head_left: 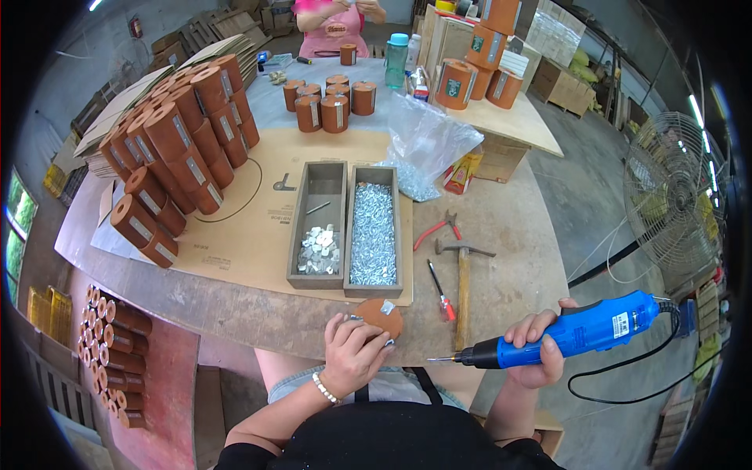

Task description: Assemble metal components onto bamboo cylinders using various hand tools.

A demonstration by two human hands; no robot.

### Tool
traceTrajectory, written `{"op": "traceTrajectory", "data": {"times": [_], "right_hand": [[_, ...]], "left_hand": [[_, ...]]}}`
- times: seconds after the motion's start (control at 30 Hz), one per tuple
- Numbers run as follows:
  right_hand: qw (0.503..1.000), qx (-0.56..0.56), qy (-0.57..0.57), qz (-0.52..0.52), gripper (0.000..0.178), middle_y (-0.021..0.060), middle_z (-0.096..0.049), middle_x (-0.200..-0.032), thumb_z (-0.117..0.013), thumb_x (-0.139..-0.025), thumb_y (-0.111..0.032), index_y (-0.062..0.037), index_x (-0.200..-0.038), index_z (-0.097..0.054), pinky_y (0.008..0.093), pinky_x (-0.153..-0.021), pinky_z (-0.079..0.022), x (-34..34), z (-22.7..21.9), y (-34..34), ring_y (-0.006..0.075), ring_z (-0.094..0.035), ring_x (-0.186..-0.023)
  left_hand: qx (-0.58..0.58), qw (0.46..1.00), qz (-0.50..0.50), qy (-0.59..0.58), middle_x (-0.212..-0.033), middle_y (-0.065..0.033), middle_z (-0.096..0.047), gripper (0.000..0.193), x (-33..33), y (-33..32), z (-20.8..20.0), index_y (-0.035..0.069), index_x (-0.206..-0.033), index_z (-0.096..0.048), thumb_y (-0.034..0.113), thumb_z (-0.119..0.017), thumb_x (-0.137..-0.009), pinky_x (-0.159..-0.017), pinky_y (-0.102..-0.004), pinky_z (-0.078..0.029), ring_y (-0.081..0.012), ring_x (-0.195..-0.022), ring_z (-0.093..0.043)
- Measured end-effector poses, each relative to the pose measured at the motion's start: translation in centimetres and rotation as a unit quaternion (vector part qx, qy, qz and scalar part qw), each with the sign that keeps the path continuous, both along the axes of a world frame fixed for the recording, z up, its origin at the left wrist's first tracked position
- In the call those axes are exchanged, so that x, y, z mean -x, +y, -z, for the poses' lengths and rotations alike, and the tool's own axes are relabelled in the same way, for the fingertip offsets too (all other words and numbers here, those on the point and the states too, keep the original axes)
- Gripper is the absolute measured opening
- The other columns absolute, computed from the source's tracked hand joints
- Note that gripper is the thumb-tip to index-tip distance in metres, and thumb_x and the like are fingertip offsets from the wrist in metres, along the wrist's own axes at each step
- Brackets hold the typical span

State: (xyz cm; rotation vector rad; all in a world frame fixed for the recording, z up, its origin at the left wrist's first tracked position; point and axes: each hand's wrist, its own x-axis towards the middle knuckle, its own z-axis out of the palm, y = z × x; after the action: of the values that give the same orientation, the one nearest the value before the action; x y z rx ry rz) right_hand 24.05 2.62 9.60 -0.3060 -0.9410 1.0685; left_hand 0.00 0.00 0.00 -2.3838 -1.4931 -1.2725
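My right hand [540,348] is wrapped round a blue electric screwdriver [583,333], whose thin bit points left over the table's front edge. A black cord trails from its back end. My left hand [354,356], with a beaded bracelet at the wrist, grips a round brown piece [378,312] at the table's front edge. A small shiny metal plate [388,308] lies on its face; my fingers hide its lower left part. Just beyond stand a grey box of small metal plates [319,249] and a box full of silvery screws [374,235].
Stacked brown cylinders [168,141] fill the left side. Right of the boxes lie a screwdriver [441,291], a hammer [463,290] and red-handled pliers [440,229]. A plastic bag [429,137] of screws stands behind. Across the table is another person [335,31]. A fan [670,184] stands right.
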Motion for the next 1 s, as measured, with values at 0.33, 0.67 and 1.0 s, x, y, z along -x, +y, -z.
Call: {"op": "traceTrajectory", "data": {"times": [0.33, 0.67, 1.0], "right_hand": [[1.0, 0.017, 0.006, -0.001, 0.062, 0.0124, -0.051, -0.073, -0.056, -0.075, -0.006, -0.0041, -0.127, -0.022, 0.0402, -0.063, -0.05, 0.3, -0.3, 0.1, 0.0237, -0.055, -0.062], [0.999, 0.025, 0.02, -0.007, 0.061, 0.0134, -0.052, -0.073, -0.055, -0.074, -0.003, -0.0042, -0.126, -0.023, 0.0417, -0.064, -0.05, 0.1, -0.2, -0.1, 0.0255, -0.056, -0.063], [0.999, 0.02, 0.033, -0.011, 0.06, 0.0135, -0.052, -0.073, -0.055, -0.074, -0.003, -0.0034, -0.126, -0.023, 0.0415, -0.064, -0.05, -0.2, -0.1, 0.4, 0.0251, -0.056, -0.062]], "left_hand": [[-0.002, 1.0, -0.015, 0.0, -0.095, -0.0034, -0.059, 0.026, -0.4, -0.7, 0.1, 0.011, -0.088, -0.067, 0.015, -0.072, -0.063, -0.094, -0.0471, -0.03, -0.0235, -0.094, -0.052], [0.039, 0.997, -0.071, -0.013, -0.098, -0.0057, -0.057, 0.031, -0.7, -1.2, -0.3, 0.008, -0.09, -0.065, 0.02, -0.074, -0.062, -0.093, -0.0488, -0.029, -0.0278, -0.1, -0.049], [-0.001, 0.998, -0.066, 0.016, -0.099, -0.0054, -0.059, 0.028, -0.7, -0.5, 0.5, 0.01, -0.089, -0.066, 0.018, -0.072, -0.063, -0.093, -0.0486, -0.03, -0.0275, -0.099, -0.05]]}}
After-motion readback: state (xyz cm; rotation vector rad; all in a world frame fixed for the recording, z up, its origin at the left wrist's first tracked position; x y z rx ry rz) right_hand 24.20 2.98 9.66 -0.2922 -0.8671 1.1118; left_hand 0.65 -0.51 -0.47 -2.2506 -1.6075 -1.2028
